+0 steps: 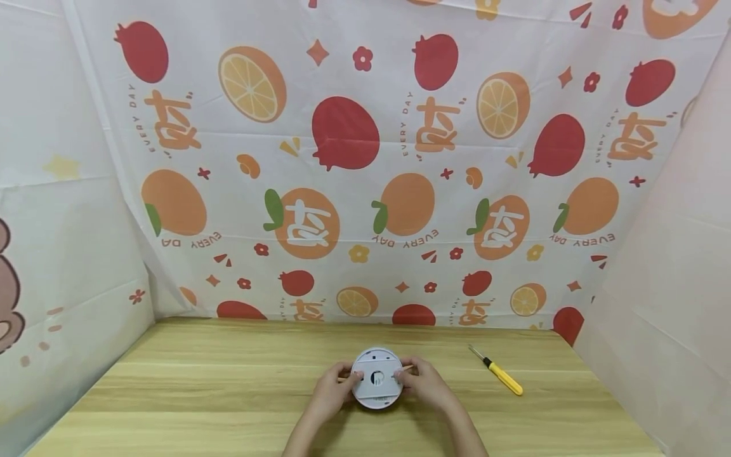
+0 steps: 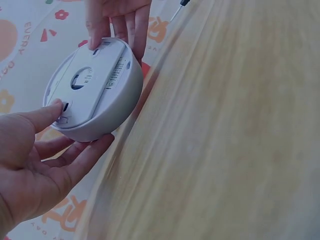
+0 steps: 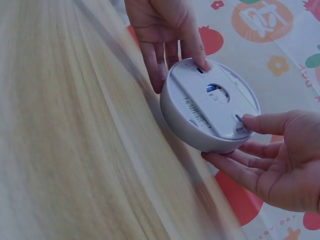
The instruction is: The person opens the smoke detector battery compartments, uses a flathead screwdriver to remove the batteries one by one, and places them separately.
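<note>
Between both hands is a round white device (image 1: pixel 377 402), its back turned up, with a flat white mounting plate (image 2: pixel 85 102) across it. The plate has a round hole in the middle and small slots near its ends. My left hand (image 1: pixel 333 390) grips the device's left side, thumb on the plate by a slot, fingers beneath the body. On the opposite side my right hand (image 1: pixel 425 384) holds it the same way, its thumb (image 3: pixel 257 123) pressing near the other slot. A printed label (image 3: pixel 195 111) shows beside the plate. The device's front face is hidden.
To the right, a screwdriver (image 1: pixel 504 377) with a yellow handle lies on the wood-grain table (image 1: pixel 228 393), its tip pointing away. A white cloth with fruit prints (image 1: pixel 354 209) hangs behind the table, and pale cloths (image 1: pixel 63 254) hang at both sides.
</note>
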`<action>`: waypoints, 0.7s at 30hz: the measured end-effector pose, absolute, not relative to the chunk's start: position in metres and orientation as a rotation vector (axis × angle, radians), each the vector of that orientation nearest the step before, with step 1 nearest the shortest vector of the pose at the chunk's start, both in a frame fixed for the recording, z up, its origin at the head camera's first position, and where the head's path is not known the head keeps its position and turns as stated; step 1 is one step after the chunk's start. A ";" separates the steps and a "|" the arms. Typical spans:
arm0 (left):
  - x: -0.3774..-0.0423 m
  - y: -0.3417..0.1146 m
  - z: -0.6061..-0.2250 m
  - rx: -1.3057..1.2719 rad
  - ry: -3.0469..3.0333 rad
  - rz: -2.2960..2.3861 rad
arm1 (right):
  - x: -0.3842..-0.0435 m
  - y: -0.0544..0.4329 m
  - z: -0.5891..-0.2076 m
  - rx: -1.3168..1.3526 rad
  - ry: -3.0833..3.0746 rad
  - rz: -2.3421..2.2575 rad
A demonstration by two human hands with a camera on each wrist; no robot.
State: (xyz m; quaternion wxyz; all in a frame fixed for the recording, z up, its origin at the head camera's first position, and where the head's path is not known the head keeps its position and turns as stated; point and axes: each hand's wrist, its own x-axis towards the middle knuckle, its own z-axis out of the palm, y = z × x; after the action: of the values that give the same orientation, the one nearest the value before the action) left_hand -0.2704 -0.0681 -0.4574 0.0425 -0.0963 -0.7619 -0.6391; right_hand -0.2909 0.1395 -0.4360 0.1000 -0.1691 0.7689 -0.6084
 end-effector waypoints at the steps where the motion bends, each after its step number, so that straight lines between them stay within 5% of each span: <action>1: -0.270 -0.068 -0.458 -0.291 -2.335 -1.959 | -0.291 0.139 -0.436 -0.488 2.259 -1.812; 21: -0.268 -0.070 -0.463 -0.336 -2.344 -2.116 | -0.291 0.140 -0.444 -0.334 2.185 -1.850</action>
State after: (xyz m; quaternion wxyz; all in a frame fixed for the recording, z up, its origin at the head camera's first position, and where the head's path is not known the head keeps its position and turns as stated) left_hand -0.2682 -0.0702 -0.4630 -0.0169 -0.1059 -0.7379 -0.6663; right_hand -0.2914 0.1396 -0.4442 0.1292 -0.1149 0.7518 -0.6364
